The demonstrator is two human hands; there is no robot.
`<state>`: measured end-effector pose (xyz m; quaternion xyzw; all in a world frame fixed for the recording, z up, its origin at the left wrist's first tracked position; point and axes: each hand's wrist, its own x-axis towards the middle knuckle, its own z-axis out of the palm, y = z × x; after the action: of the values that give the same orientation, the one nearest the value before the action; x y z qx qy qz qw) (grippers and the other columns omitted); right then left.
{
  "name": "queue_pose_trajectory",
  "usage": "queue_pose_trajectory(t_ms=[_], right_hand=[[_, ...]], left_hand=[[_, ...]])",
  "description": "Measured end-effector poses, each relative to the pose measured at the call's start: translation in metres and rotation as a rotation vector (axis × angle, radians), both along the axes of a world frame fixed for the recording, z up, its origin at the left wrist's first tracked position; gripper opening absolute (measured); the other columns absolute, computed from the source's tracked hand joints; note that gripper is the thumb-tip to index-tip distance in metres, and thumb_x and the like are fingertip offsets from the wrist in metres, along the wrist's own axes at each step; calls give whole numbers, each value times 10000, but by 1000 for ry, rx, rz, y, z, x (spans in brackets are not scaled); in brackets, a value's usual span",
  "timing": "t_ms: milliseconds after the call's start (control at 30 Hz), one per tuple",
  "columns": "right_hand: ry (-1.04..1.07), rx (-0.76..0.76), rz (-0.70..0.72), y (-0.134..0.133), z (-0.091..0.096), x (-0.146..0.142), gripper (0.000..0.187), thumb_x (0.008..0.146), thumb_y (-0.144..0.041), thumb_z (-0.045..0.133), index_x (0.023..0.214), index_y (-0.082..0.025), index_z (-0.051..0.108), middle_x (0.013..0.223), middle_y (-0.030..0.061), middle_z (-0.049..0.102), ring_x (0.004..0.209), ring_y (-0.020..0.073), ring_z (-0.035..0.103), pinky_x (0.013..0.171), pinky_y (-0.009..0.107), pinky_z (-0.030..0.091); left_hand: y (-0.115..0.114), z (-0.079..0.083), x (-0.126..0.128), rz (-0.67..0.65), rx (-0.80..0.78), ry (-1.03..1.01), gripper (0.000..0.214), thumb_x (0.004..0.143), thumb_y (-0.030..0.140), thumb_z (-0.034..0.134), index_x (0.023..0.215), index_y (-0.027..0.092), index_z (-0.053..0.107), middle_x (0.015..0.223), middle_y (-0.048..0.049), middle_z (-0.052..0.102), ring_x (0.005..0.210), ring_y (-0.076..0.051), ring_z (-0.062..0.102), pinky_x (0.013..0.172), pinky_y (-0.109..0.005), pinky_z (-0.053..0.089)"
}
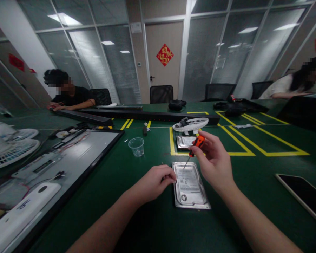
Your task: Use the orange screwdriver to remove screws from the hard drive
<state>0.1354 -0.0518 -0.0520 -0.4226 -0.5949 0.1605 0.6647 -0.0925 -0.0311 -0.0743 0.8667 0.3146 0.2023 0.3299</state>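
Note:
A silver hard drive point(191, 186) lies flat on the green table, label side up. Between thumb and fingers, my right hand point(216, 161) grips a small orange and black screwdriver point(198, 143) above it. The shaft slants down to the left, with its tip over the drive's upper part; I cannot tell whether it touches. My left hand point(159, 181) is closed in a pinch at the drive's left edge, and whatever its fingertips hold is hidden. Just behind is a second hard drive point(184, 141), partly covered by my right hand and the screwdriver.
Left of the drives stands a clear plastic cup point(137, 146). A white fan grille point(193, 123) rests behind the second drive. A large flat panel point(94, 140) and fan parts point(13, 154) fill the left; a phone point(302, 193) lies right. Two people sit across the table.

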Motion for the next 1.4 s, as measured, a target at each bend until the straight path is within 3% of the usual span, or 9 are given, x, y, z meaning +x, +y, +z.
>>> queue_pose_trajectory(t_ms=[533,1033,1400], right_hand=[[-8,-15,9,-2,0,0,448,960,-273,740,1390,-338,632,1213,58,743,1030,248,756,969,491,626],[-15,-1,14,0,0,1,444,960,-271,741,1387,-333,636,1182,51,738,1021,243,754,948,479,628],[-14,12,18,-1,0,0,442,962,-260,746,1384,-341,643,1210,51,736,1042,241,746,976,486,617]], left_hand=[[11,-1,5,22,-158,-8,53,931,158,754,939,183,800,921,-13,762,820,-146,677,762,-245,499],[14,20,8,-171,191,168,136,1010,123,675,968,179,792,982,-33,774,956,-189,696,885,-302,504],[13,27,10,-201,284,268,98,1013,162,700,971,160,789,994,-41,781,976,-211,694,892,-329,505]])
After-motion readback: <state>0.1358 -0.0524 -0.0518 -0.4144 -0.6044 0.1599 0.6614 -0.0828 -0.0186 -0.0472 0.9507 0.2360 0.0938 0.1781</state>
